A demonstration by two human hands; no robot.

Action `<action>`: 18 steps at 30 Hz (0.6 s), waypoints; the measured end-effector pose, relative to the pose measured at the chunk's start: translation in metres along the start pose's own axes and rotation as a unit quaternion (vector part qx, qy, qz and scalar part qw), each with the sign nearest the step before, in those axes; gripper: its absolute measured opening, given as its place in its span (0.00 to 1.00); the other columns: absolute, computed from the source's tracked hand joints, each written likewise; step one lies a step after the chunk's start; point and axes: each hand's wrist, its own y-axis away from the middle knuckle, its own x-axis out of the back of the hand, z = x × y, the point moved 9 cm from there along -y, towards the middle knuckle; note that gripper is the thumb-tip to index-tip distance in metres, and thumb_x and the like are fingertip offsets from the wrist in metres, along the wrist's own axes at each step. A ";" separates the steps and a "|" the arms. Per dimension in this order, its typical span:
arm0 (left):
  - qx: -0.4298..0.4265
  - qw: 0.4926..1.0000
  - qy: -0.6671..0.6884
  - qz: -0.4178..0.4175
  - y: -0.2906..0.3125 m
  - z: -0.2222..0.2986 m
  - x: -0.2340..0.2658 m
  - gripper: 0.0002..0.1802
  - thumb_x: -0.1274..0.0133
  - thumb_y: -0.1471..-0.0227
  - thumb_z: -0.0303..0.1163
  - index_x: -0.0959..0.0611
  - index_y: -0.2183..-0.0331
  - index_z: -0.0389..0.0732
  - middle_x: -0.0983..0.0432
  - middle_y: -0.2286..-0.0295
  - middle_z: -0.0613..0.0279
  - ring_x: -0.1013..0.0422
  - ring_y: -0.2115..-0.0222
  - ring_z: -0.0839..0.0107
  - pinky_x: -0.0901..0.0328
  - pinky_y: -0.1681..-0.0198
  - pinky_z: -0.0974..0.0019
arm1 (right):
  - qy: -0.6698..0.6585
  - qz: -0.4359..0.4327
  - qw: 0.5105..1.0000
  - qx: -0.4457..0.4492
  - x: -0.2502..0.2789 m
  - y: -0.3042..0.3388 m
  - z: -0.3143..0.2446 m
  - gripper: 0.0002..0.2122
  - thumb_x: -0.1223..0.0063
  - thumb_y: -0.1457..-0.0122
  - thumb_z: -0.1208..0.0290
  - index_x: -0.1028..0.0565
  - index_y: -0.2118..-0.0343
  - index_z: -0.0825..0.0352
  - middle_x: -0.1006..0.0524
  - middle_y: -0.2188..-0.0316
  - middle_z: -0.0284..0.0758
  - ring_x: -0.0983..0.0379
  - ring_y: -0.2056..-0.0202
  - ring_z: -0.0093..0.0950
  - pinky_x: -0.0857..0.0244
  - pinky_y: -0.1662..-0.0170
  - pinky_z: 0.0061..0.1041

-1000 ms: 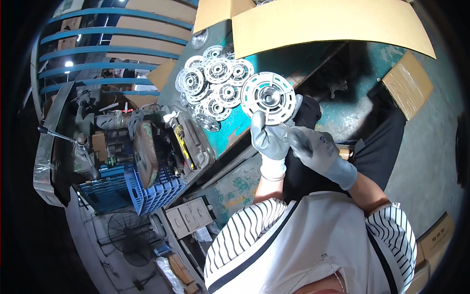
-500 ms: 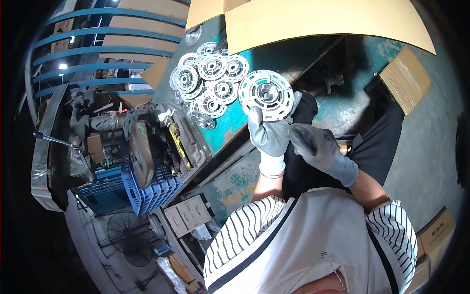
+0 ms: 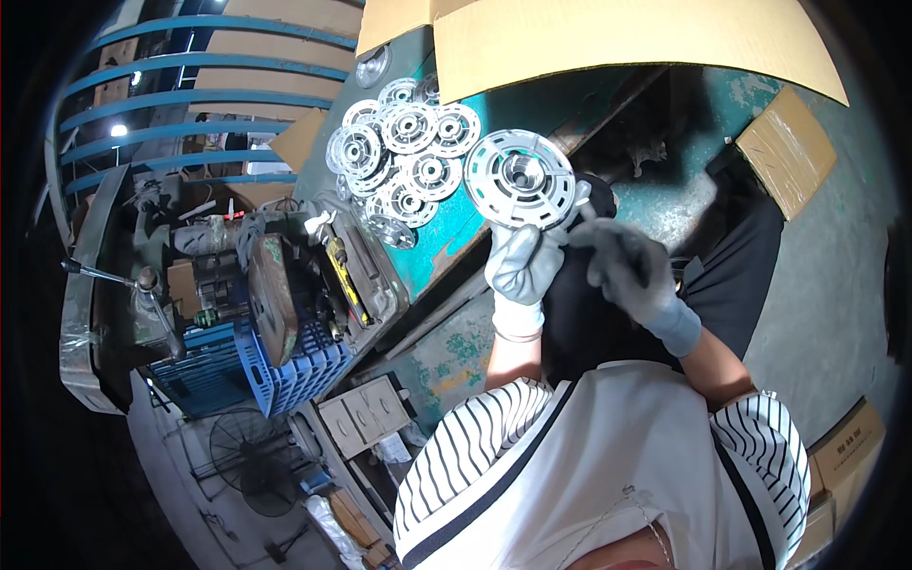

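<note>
While the grey-gloved left hand clamps a round silvery metallic disc, the right hand is beside it, grip indiscernible.

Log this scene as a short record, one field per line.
Left hand: gloved left hand gripping the lower rim of a slotted metal disc
Right hand: gloved right hand, fingers bent, just right of the left; contact unclear
Held disc: round, open slots around a central hub, face up
Pile: similar discs overlapping on a teal worktop, left of the held one
Far side: cardboard flap
Lower left: blue plastic crate, floor fan
</note>
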 end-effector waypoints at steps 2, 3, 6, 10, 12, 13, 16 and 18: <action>-0.002 0.999 -0.001 0.043 0.000 0.000 0.009 0.33 0.52 0.46 0.29 0.43 0.40 0.44 0.44 0.42 0.52 0.46 0.42 0.48 0.48 0.42 0.34 | -0.028 0.019 0.999 -0.041 0.010 0.000 -0.007 0.14 0.62 0.34 0.66 0.28 0.55 0.71 0.27 0.80 0.29 0.38 0.85 0.12 0.44 0.82 0.11; -0.005 0.996 -0.004 0.087 0.001 0.003 0.017 0.34 0.50 0.46 0.36 0.42 0.40 0.43 0.44 0.42 0.51 0.47 0.42 0.47 0.47 0.44 0.31 | -0.058 0.037 0.994 -0.081 0.016 0.001 -0.005 0.15 0.63 0.33 0.66 0.29 0.55 0.72 0.28 0.82 0.29 0.40 0.87 0.11 0.47 0.83 0.09; 0.016 0.989 0.142 0.032 -0.013 0.003 0.006 0.42 0.47 0.49 0.53 0.42 0.40 0.45 0.44 0.42 0.50 0.46 0.42 0.45 0.49 0.45 0.27 | -0.074 0.012 0.991 -0.115 0.014 0.004 -0.003 0.16 0.62 0.33 0.65 0.29 0.55 0.72 0.29 0.83 0.29 0.40 0.87 0.11 0.48 0.84 0.10; 0.024 0.977 0.209 0.047 -0.019 -0.003 0.008 0.46 0.47 0.52 0.59 0.42 0.40 0.46 0.46 0.42 0.50 0.47 0.42 0.43 0.47 0.44 0.31 | -0.057 -0.019 0.990 -0.127 0.003 0.009 0.003 0.14 0.60 0.34 0.65 0.28 0.57 0.71 0.29 0.84 0.28 0.40 0.87 0.11 0.47 0.83 0.11; 0.021 0.971 0.230 0.062 -0.018 -0.003 0.000 0.40 0.49 0.49 0.55 0.40 0.41 0.46 0.42 0.43 0.51 0.42 0.45 0.48 0.41 0.46 0.37 | -0.038 -0.032 0.990 -0.135 -0.003 0.008 0.004 0.13 0.60 0.34 0.65 0.27 0.58 0.70 0.29 0.83 0.28 0.40 0.87 0.11 0.46 0.83 0.11; 0.021 0.971 0.231 0.063 -0.018 -0.005 0.007 0.40 0.49 0.49 0.55 0.40 0.41 0.46 0.42 0.43 0.51 0.42 0.45 0.48 0.41 0.46 0.37 | -0.019 -0.046 0.989 -0.142 -0.006 0.008 0.004 0.12 0.60 0.34 0.66 0.27 0.59 0.69 0.28 0.82 0.28 0.40 0.86 0.11 0.46 0.82 0.11; 0.040 0.985 0.137 0.099 -0.017 -0.013 0.025 0.23 0.57 0.40 0.38 0.36 0.45 0.44 0.34 0.48 0.55 0.33 0.50 0.59 0.30 0.55 0.48 | 0.027 -0.057 0.990 -0.125 -0.012 0.007 0.016 0.11 0.56 0.36 0.66 0.27 0.60 0.68 0.28 0.81 0.29 0.37 0.84 0.12 0.42 0.80 0.14; 0.038 0.986 0.120 0.111 -0.016 -0.015 0.020 0.21 0.57 0.39 0.37 0.35 0.45 0.44 0.33 0.49 0.55 0.33 0.50 0.60 0.29 0.56 0.49 | 0.059 -0.052 0.991 -0.110 -0.013 0.007 0.024 0.10 0.52 0.37 0.66 0.27 0.60 0.67 0.28 0.82 0.29 0.35 0.82 0.12 0.39 0.77 0.17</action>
